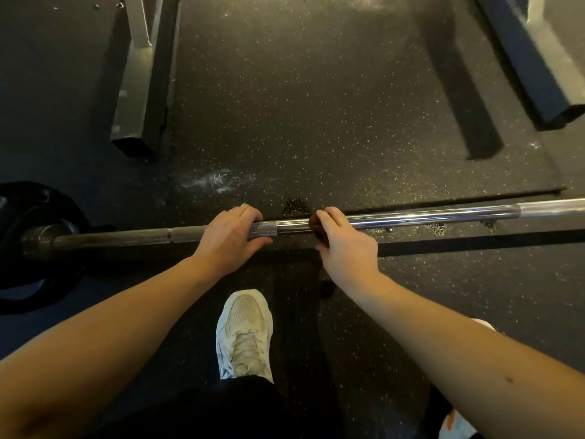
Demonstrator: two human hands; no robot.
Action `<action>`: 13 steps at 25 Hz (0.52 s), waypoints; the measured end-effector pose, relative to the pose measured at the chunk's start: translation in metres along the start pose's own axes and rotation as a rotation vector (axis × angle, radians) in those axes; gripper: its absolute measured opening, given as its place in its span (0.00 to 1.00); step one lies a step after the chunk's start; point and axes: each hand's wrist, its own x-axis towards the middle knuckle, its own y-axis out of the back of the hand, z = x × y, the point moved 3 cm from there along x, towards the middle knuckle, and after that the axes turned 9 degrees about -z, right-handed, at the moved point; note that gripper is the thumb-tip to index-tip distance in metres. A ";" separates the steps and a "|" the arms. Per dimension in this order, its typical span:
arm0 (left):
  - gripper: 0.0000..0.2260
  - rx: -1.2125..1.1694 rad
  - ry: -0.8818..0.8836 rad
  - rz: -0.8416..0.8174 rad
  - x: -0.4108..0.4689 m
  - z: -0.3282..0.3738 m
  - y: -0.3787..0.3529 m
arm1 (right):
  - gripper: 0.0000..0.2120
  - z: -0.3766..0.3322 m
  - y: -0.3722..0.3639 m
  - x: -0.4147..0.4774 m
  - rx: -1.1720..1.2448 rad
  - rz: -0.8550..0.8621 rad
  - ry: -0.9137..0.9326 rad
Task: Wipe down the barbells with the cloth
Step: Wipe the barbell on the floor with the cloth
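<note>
Steel barbell [427,217], one; brown cloth [315,222], one.

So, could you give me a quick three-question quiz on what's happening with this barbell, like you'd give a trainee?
1. True or false: the left hand holds the cloth.
2. In view, the weight plate sits at which end of the barbell? A: the person's left. B: the person's right.
3. Fill in: the shoe below the barbell is ____.
Key: 1 false; 2 A; 3 white.
</note>
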 end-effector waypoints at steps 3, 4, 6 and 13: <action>0.15 -0.021 -0.035 0.028 0.000 -0.003 -0.003 | 0.27 -0.002 0.006 0.012 -0.197 -0.037 0.026; 0.14 -0.025 -0.049 0.031 0.000 -0.003 -0.004 | 0.26 -0.002 0.008 0.014 -0.231 -0.046 0.032; 0.12 -0.047 -0.080 0.021 0.001 -0.004 -0.004 | 0.21 -0.006 0.016 0.021 -0.249 -0.056 0.046; 0.08 -0.229 -0.020 -0.194 0.016 -0.012 0.005 | 0.07 -0.017 0.044 0.045 -0.161 -0.242 -0.090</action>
